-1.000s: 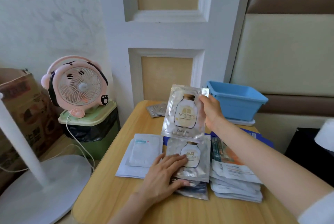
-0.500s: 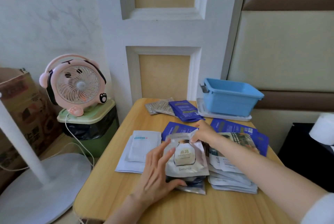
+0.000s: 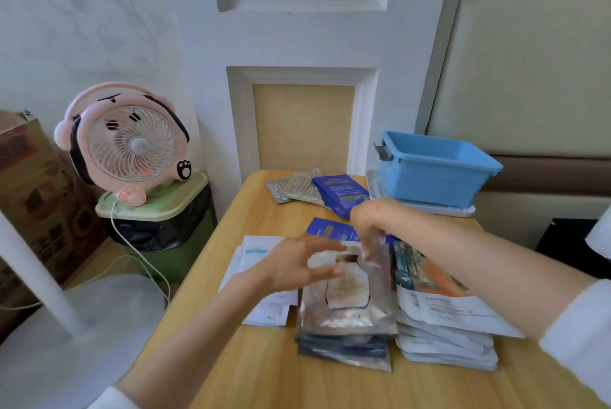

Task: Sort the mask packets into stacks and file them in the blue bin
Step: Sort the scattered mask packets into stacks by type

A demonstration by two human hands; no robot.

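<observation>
Several silver packets (image 3: pixel 347 312) stacked, cream bottle printed on top.

The shiny silver bottle-print packet (image 3: pixel 347 293), held upright a second ago, is down flat on the middle stack; right hand (image 3: pixel 373 220) seemingly pinching its top edge, left hand (image 3: pixel 297 263) lifting off.

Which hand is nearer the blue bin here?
Right. The right hand is at the far edge of the silver packet, just in front of the blue bin. The left hand is lower and further left, over the packet's near-left side.
</observation>
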